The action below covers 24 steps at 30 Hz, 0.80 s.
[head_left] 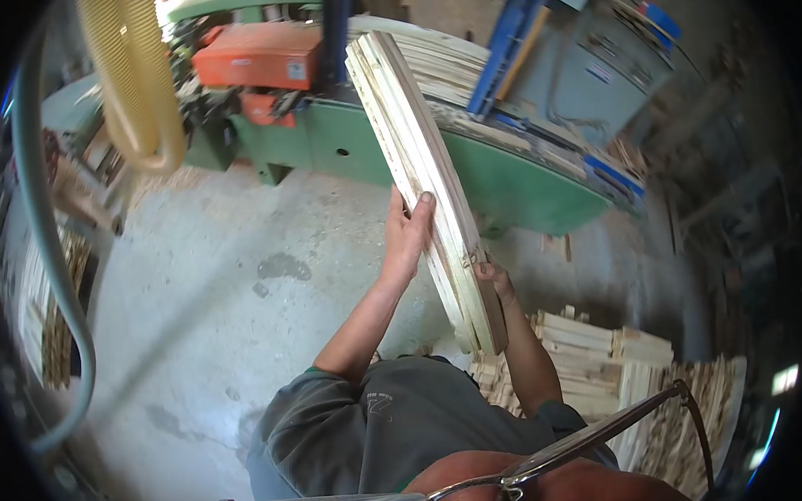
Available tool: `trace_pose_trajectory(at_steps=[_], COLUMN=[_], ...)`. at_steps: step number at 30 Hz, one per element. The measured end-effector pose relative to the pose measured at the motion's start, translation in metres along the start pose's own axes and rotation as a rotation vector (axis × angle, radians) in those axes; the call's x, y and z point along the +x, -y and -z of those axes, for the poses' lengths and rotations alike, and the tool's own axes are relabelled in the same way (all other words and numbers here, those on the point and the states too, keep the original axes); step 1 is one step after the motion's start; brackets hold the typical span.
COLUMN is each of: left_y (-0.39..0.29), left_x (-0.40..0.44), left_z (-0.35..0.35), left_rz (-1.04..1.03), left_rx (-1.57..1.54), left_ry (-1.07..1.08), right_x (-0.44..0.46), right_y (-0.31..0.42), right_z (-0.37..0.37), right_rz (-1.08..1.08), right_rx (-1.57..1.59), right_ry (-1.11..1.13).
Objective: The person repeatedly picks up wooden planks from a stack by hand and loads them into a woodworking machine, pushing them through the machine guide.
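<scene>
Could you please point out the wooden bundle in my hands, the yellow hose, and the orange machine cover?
Wooden bundle [412, 142]: head view, upper half of its long face.
Yellow hose [107, 66]: head view, ribbed side of its left strand.
Orange machine cover [254, 55]: head view, middle of its front.

Pale cream marked with brown streaks is shown by the bundle of wood strips. Green is seen on the far machine, orange on its box, and ribbed yellow on the left hose.
</scene>
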State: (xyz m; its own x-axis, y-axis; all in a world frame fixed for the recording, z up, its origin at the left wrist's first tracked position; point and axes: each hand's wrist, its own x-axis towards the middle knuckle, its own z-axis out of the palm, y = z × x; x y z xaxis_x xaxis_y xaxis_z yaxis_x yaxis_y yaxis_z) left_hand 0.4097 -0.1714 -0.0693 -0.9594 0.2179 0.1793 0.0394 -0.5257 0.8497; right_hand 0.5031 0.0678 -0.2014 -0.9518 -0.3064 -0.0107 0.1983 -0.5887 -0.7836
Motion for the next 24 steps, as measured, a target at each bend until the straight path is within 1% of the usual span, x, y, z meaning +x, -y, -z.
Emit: trace_pose_trajectory(at_steps=[1, 2, 4, 5, 6, 7, 8, 9, 10, 11, 12, 13, 14, 15, 16, 17, 18, 20, 22, 24], left_y=[-0.003, -0.004, -0.001, -0.003, -0.005, -0.006, -0.025, 0.007, 0.011, 0.013, 0.016, 0.028, 0.041, 0.051, 0.055, 0.058, 0.062, 0.069, 0.072, 0.075], left_x=[0.002, 0.005, 0.016, 0.024, 0.032, 0.039, 0.043, 0.066, 0.077, 0.086, 0.094, 0.106, 0.119, 0.132, 0.143, 0.153, 0.161, 0.178, 0.192, 0.203], left_z=[0.006, 0.012, 0.022, 0.030, 0.034, 0.037, 0.029, 0.050, 0.055, 0.056, 0.054, 0.055, 0.056, 0.056, 0.051, 0.046, 0.042, 0.034, 0.021, 0.006], left_rz=[-0.017, -0.041, -0.068, -0.082, 0.001, 0.086, 0.266, 0.159, 0.143, 0.129, 0.115, 0.030, 0.007, -0.016, -0.016, -0.031, -0.043, -0.032, -0.025, -0.063], left_rx=[0.003, 0.011, 0.015, 0.021, -0.010, -0.043, -0.078, -0.189, -0.279, -0.370, -0.442, -0.555, -0.629, -0.705, -0.702, -0.784, -0.864, -0.890, -0.909, -0.905], left_ry=[-0.034, -0.082, -0.153, -0.169, -0.189, -0.205, -0.289, -0.187, -0.183, -0.180, -0.213, -0.121, -0.100, -0.079, -0.085, -0.014, 0.057, 0.044, 0.036, 0.041], right_x=[0.011, 0.025, 0.049, 0.064, 0.075, 0.083, 0.091, 0.099, 0.108, 0.113, 0.116, 0.122, 0.129, 0.134, 0.137, 0.139, 0.140, 0.139, 0.134, 0.127], right_y=[0.009, 0.013, 0.031, 0.046, 0.057, 0.063, 0.068, 0.071, 0.068, 0.078, 0.092, 0.101, 0.104, 0.110, 0.121, 0.132, 0.143, 0.161, 0.175, 0.187], right_z=[-0.020, -0.035, -0.074, -0.100, -0.120, -0.134, -0.146, -0.149, -0.138, -0.142, -0.153, -0.156, -0.148, -0.144, -0.144, -0.142, -0.139, -0.133, -0.120, -0.105], right_rz=[-0.030, -0.004, 0.014, -0.008, -0.025, -0.025, 0.025, 0.080, 0.170, 0.174, 0.104, 0.024, 0.108, 0.104, 0.113, 0.121, 0.116, -0.010, -0.029, -0.041], right_rx=[-0.081, -0.182, -0.279, -0.388, -0.493, -0.489, -0.604, -0.717, -0.901, -0.897, -1.248, -1.598, -1.733, -1.729, -1.830, -1.930, -1.924, -1.902, -1.902, -1.903], right_ry=[-0.058, -0.067, -0.053, 0.006, 0.060, 0.070, 0.072, 0.071, 0.049, 0.049, -0.023, -0.096, -0.083, -0.078, -0.070, -0.060, -0.054, -0.039, -0.046, -0.053])
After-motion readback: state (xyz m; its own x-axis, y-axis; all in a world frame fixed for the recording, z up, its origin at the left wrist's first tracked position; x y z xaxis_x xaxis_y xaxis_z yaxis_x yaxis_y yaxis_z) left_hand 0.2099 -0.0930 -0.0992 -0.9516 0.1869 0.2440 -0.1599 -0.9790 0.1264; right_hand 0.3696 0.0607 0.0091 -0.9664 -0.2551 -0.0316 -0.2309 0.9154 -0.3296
